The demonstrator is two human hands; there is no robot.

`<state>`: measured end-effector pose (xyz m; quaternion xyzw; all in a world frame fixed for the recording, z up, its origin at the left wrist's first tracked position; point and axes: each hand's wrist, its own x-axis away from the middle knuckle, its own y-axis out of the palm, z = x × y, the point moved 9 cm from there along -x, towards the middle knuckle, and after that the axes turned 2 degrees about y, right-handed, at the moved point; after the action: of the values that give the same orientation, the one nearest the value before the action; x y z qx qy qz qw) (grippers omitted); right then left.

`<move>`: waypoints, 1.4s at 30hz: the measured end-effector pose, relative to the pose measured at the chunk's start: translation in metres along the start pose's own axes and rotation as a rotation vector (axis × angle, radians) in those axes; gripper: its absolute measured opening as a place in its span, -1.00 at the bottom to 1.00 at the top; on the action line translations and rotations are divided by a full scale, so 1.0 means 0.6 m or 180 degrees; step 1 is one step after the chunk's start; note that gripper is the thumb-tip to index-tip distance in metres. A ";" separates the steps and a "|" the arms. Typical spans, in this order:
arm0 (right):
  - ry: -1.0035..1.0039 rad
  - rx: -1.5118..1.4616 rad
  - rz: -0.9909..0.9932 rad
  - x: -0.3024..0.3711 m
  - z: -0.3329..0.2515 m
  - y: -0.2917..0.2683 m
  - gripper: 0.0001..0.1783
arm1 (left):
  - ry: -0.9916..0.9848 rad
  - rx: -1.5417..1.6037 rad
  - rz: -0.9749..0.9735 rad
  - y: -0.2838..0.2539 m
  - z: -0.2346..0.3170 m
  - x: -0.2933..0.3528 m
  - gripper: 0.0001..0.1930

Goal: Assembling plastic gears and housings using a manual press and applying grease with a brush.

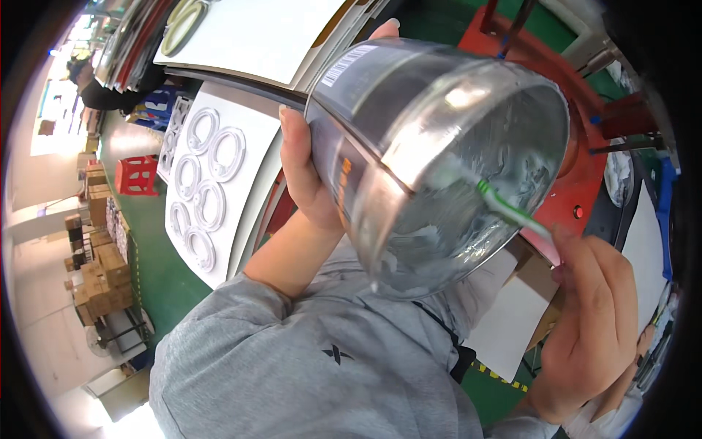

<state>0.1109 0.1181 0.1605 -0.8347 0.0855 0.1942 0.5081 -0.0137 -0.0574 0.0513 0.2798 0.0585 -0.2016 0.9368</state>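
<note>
A large shiny metal can (398,110) is tilted in front of me, its open mouth facing right and toward me. Whitish paste smears its inner wall and bottom. My left hand (311,172) grips the can from the left, thumb along its side, with the other fingers mostly hidden behind it. My right hand (592,314) pinches the end of a slim green-and-white handle, seemingly a toothbrush (515,212), which reaches into the can's mouth. Its far end is blurred against the paste, so the bristles cannot be made out.
Left of the can, several clear coiled rings (228,154) lie on a white sheet stack (241,110). A red machine (578,186) with posts stands behind the can. Farther left are a red stool (137,175), cardboard boxes (110,260) and another person's dark sleeve (110,95).
</note>
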 end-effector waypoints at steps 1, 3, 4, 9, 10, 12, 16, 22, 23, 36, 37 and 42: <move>0.0105 -0.0148 -0.0119 0.001 0.004 0.004 -0.66 | 0.0310 0.0717 -0.0210 -0.004 -0.013 -0.012 0.02; 0.0230 -0.0322 -0.0243 0.007 0.006 0.011 -0.65 | 0.0327 0.0720 -0.0335 -0.010 -0.016 -0.014 0.02; 0.0402 -0.0558 -0.0282 0.011 0.013 0.014 -0.66 | 0.0368 0.0741 -0.0466 -0.006 -0.013 -0.012 0.03; 0.0926 -0.1473 -0.0526 0.020 0.025 0.037 -0.75 | 0.0277 0.0546 -0.0332 -0.009 -0.009 -0.010 0.03; 0.1205 -0.1665 -0.0496 0.023 0.034 0.039 -0.78 | 0.0300 0.0746 -0.0335 -0.010 -0.010 -0.011 0.02; 0.1495 -0.1852 -0.0465 0.032 0.043 0.040 -0.79 | 0.0513 0.0619 -0.0470 -0.006 -0.004 -0.010 -0.03; 0.1645 -0.1858 0.0234 0.044 0.067 0.007 -0.71 | 0.0621 0.0605 -0.0460 -0.007 0.001 -0.009 -0.08; 0.0175 -0.0402 0.0508 -0.009 0.011 0.002 -0.68 | 0.0231 0.1224 -0.0195 -0.008 -0.016 -0.006 -0.07; -0.0024 -0.0351 0.0416 -0.011 0.004 0.008 -0.68 | 0.0240 0.1220 -0.0192 -0.008 -0.014 -0.008 -0.07; -0.0164 -0.0250 0.0079 -0.004 0.016 0.002 -0.62 | 0.0298 0.0634 -0.0714 0.013 -0.001 -0.004 -0.04; -0.0161 -0.0252 0.0078 -0.002 0.015 0.003 -0.62 | 0.0523 0.0372 -0.0592 0.001 0.004 -0.010 -0.03; 0.0379 -0.0323 -0.0190 0.012 0.020 0.016 -0.62 | 0.0234 0.0607 -0.0234 -0.005 -0.006 -0.005 -0.05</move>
<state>0.1113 0.1245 0.1447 -0.8717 0.0807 0.1331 0.4647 -0.0179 -0.0565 0.0473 0.3725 0.0837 -0.2301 0.8951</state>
